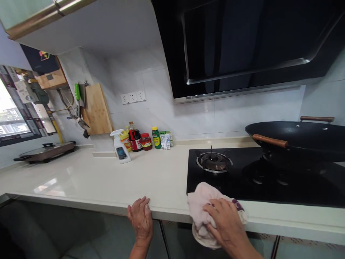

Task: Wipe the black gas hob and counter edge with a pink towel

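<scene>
A pale pink and cream cloth point(201, 205) with a dark purplish patch lies bunched over the counter's front edge, partly on the front left corner of the black gas stove point(269, 180). My right hand point(226, 219) presses down on it, fingers curled into its folds. To the left, my left hand point(141, 216) rests at the edge of the white countertop point(94, 180). Its fingers are loosely bent and nothing is in them. The left burner point(214, 162) stands bare just beyond the cloth.
A large black wok point(293, 135) with wooden handles sits on the right burner. Behind my left hand stand a white spray bottle point(120, 145), a dark sauce bottle point(135, 138), a red-lidded jar point(146, 142) and a green bottle point(156, 137). The range hood point(242, 46) hangs overhead.
</scene>
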`<state>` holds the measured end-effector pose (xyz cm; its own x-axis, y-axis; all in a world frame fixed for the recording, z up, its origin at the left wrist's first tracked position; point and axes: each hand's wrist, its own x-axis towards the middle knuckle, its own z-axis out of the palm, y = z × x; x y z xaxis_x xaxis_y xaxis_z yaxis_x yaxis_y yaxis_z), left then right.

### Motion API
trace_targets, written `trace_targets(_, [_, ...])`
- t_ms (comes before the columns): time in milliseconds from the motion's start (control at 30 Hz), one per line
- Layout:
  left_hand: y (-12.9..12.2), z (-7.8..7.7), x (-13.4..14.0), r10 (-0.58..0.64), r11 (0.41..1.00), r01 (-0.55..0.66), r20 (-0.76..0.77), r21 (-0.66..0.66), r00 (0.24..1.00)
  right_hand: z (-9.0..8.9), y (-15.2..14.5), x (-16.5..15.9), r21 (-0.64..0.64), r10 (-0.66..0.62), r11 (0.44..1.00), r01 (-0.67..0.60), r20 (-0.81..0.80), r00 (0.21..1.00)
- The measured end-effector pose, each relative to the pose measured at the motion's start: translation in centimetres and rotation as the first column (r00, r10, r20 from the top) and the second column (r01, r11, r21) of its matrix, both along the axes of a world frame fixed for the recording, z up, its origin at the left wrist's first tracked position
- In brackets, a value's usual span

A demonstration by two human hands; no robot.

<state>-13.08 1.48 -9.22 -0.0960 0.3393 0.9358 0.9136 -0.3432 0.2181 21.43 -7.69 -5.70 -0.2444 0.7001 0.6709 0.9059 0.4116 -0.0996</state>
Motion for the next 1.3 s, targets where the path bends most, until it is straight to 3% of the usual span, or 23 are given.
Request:
trace_targets(200, [-2.4, 3.7, 3.9, -0.197, 0.98, 0.197, -0.026, -0.018, 0.98, -1.9, -3.4, 10.5, 0.076, -0.268, 0.961, 0.264, 0.044, 0.962])
trace_targets(333, [-3.5, 5.9, 8.7, -0.423, 0.891, 0.412, -0.019, -0.19, 0.906, -2.4, -4.5, 12.4, 0.095, -0.353, 0.933, 0.348, 0.05, 0.934])
trace_targets(467, [-3.9, 7.3, 12.3, -0.524, 0.814, 0.461, -0.106, -0.352, 0.845, -1.3, -3.8, 9.6, 0.087, -0.35, 0.935, 0.345, 0.049, 0.936])
trace_targets(600, [-3.3, 8.0, 13.5, -0.536, 0.793, 0.426, -0.167, -0.436, 0.827, 1.8, -2.4, 4.0, -0.06, -0.182, 0.981, 0.184, 0.034, 0.983])
trace_targets(667, [-2.7, 8.1, 13.7, -0.541, 0.786, 0.43, -0.156, -0.445, 0.826, 3.4, -1.5, 1.1, -0.159, -0.129, 0.979, 0.131, 0.017, 0.991])
trace_targets(767, [-1.6, 7.9, 13.9, -0.504, 0.811, 0.417, -0.128, -0.41, 0.854, 4.6, -0.2, -2.6, -0.232, -0.056, 0.971, 0.064, 0.039, 0.998])
trace_targets(900, [-1.1, 7.5, 13.9, -0.416, 0.861, 0.357, -0.1, -0.363, 0.904, 3.9, 0.1, -4.0, -0.21, -0.007, 0.978, 0.008, 0.003, 1.0])
trace_targets(1067, [-1.7, 7.3, 13.8, -0.387, 0.878, 0.294, -0.198, -0.378, 0.9, 2.6, -1.2, -0.1, -0.101, -0.003, 0.995, -0.009, -0.119, 0.993])
trace_targets(1300, [-1.9, 7.2, 14.4, -0.306, 0.893, 0.197, -0.225, -0.406, 0.925, 0.5, -3.7, 10.7, 0.038, -0.242, 0.968, 0.247, -0.093, 0.966])
